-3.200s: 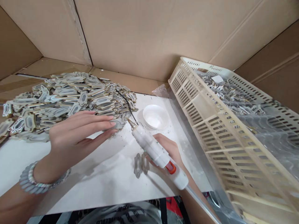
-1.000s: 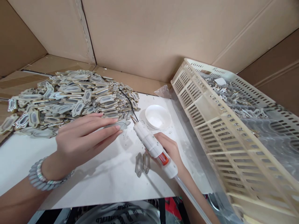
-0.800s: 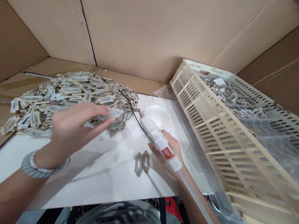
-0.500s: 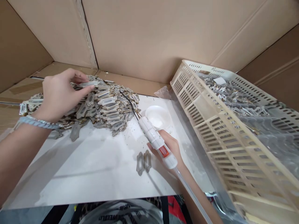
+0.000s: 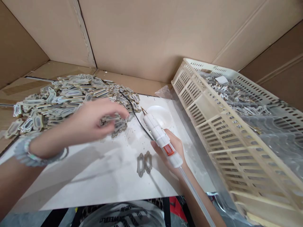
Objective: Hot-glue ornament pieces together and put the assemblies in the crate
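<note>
White bowl (image 5: 163, 115) on the white tabletop (image 5: 94, 183): inside shows plain white, left part masked by the glue gun (image 5: 157, 132). Gun is in the right hand (image 5: 176, 145), near side of the bowl: hand wrapped around the white body, most fingers hidden behind it, so can't tell about the trigger. Brass nozzle (image 5: 143, 111) points up-left, by the bowl's left rim in view; can't tell if they touch. Clear glue stick (image 5: 194, 192) sticks out the gun's back end. Left hand (image 5: 99, 121) is left of the bowl, in front of the heap in view, motion-blurred: thumb and forefinger apart, other fingers can't be made out. Heap of frame-shaped plates (image 5: 75, 91), grey with gold edges, sits left of the bowl, loosely overlapped. Two loose plates (image 5: 140, 171) lie side by side, nearer the wearer than the bowl and a bit left. Black cable (image 5: 139, 121) runs from the heap past the bowl's left side to the gun area. Right of the bowl: cream slatted crate (image 5: 203, 108). In it, small silver and gold metal parts (image 5: 251, 109) toward the far end, white tag (image 5: 221, 79) on top, clear wavy plastic trays (image 5: 272, 124) nearer. Clear plastic bag (image 5: 164, 92) just beyond the bowl, by the crate's far corner.
</note>
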Tool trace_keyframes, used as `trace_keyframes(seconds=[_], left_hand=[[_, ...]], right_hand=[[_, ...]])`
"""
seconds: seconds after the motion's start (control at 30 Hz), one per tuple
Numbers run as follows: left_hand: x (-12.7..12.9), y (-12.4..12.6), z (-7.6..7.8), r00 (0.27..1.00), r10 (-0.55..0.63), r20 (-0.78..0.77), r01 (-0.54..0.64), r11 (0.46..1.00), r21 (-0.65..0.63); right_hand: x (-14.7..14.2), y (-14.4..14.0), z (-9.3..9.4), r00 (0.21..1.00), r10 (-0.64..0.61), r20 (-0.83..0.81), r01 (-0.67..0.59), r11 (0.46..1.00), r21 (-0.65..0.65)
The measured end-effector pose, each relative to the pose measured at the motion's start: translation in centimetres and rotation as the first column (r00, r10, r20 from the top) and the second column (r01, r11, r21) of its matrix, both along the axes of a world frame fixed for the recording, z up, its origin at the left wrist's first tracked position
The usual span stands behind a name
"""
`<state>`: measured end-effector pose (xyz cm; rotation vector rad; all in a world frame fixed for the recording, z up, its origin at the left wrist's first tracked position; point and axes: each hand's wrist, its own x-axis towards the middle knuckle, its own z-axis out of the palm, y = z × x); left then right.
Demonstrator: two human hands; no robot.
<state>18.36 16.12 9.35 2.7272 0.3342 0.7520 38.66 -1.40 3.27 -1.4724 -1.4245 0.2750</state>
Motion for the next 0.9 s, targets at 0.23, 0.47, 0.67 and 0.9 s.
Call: trace_keyframes(seconds=[0.23, 0.47, 0.67, 0.9], left_hand=[[2.9, -5.5, -4.9, 0.860, -0.383, -0.338, 0.342, 0.923, -0.177], [3.0, -7.3, -7.0, 0.881, -0.301, -0.365, 0.262, 0.953, -0.154], [2.6, -7.0, -8.0, 0.926, -0.204, -0.319, 0.234, 0.970, 0.058], [0.5, -4.7, -8.6, 0.959, -0.174, -0.225, 0.179, 0.984, 0.003]], right_hand=[[0.2, -0.3, 0.1, 0.996, -0.075, -0.040, 0.072, 0.995, -0.067], [0.2, -0.3, 0.0, 0.995, -0.088, -0.041, 0.085, 0.994, -0.062], [0.1, -0.4, 0.3, 0.996, -0.085, -0.022, 0.083, 0.994, -0.074], [0.2, -0.1, 0.3, 0.998, -0.062, -0.015, 0.061, 0.997, -0.038]])
